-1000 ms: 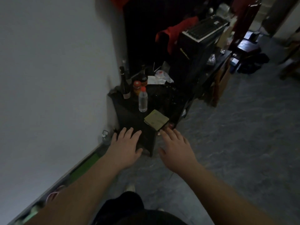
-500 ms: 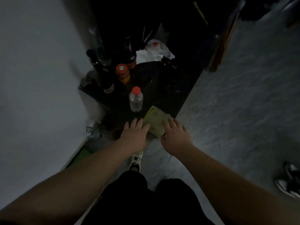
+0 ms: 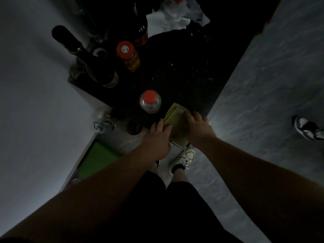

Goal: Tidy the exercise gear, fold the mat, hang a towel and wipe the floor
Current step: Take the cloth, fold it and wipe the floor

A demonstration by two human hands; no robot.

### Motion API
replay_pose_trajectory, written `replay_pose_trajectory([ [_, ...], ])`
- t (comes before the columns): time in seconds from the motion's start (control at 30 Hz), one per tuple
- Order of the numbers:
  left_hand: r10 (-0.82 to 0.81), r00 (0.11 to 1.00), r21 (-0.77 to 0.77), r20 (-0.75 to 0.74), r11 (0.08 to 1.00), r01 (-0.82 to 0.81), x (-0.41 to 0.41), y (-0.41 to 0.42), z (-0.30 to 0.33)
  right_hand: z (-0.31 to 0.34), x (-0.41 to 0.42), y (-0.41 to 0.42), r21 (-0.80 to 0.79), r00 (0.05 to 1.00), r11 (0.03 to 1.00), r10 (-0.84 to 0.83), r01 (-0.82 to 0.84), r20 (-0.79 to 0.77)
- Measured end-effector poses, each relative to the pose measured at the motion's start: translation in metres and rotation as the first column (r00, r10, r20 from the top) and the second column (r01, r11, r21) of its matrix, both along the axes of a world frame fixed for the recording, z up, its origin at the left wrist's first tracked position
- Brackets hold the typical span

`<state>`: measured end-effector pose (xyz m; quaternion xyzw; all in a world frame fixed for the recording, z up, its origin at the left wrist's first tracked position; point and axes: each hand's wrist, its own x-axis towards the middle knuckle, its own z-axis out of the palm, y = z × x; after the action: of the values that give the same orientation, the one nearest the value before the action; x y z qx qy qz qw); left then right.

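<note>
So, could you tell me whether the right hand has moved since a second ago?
Yes. The right hand has moved forward onto the yellow cloth at the black table's near edge; earlier it hovered short of that edge.

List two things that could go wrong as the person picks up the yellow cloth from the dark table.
1. The clear bottle stands right beside the cloth; the left hand or a tugged cloth could topple it.
2. The cloth overhangs the table edge; it may slip to the floor if the right hand loses it.
</note>
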<state>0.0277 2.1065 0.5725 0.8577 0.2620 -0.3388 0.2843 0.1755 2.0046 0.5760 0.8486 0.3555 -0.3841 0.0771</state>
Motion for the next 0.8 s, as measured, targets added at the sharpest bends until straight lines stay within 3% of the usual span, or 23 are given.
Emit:
replay_pose_trajectory([
  [0.17, -0.003, 0.999, 0.005, 0.036, 1.0, 0.003, 0.008, 0.002, -0.002, -0.003, -0.002, 0.006, 0.176, 0.968, 0.952, -0.247, 0.25, -0.036],
  [0.27, 0.038, 0.997, -0.049, 0.063, 0.998, -0.035, 0.011, 0.003, 0.008, 0.01, 0.0, 0.009, 0.164, 0.967, 0.953, -0.247, 0.253, -0.059],
  [0.4, 0.12, 0.977, -0.115, 0.177, 0.988, -0.101, 0.02, 0.0, 0.035, 0.046, -0.003, 0.0, 0.328, 0.949, 0.89, -0.3, 0.317, -0.101],
  [0.53, 0.193, 0.935, -0.235, 0.296, 0.964, -0.125, 0.041, -0.007, 0.073, 0.096, -0.003, -0.029, 0.474, 0.857, 0.721, -0.485, 0.505, -0.175],
  [0.63, 0.135, 0.914, -0.3, 0.383, 0.954, -0.016, 0.064, -0.02, 0.103, 0.142, -0.005, -0.056, 0.54, 0.774, 0.579, -0.581, 0.611, -0.253],
  [0.7, 0.221, 0.893, -0.463, 0.391, 0.886, -0.017, 0.08, -0.035, 0.123, 0.172, -0.01, -0.078, 0.572, 0.705, 0.474, -0.65, 0.669, -0.285],
  [0.8, 0.369, 0.885, -0.705, 0.282, 0.706, -0.07, 0.1, -0.068, 0.158, 0.21, -0.019, -0.118, 0.647, 0.617, 0.339, -0.742, 0.683, -0.262],
])
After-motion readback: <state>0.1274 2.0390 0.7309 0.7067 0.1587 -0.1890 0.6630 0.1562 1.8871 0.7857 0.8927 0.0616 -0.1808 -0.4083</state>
